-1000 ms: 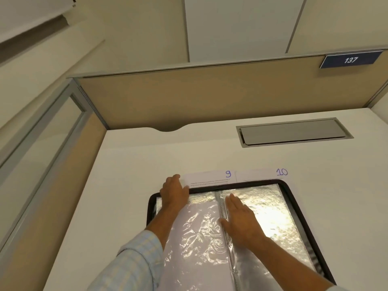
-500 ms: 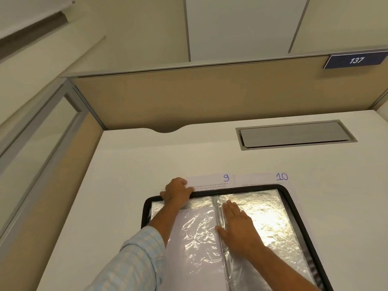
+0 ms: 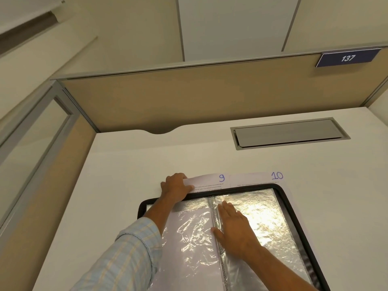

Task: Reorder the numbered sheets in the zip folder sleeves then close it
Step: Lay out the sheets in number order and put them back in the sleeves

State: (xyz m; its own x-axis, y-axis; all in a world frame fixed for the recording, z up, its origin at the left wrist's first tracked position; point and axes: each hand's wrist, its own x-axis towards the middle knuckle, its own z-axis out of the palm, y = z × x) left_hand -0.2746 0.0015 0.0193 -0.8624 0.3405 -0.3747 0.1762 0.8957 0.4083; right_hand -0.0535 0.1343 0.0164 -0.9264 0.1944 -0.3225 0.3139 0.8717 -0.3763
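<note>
Grey desk hatch beyond black-rimmed folder

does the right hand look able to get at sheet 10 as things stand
Probably yes. The right hand lies flat and empty on the sleeve beside the spine, and nothing stands between it and sheet 10, whose top strip pokes out past the far edge of the zip folder.

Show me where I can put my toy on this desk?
Bare desk lies left of the zip folder, right of it, and between sheet 9, sheet 10 and the grey hatch. The middle is crowded: left hand gripping sheet 9, right hand pressing the sleeves.
</note>
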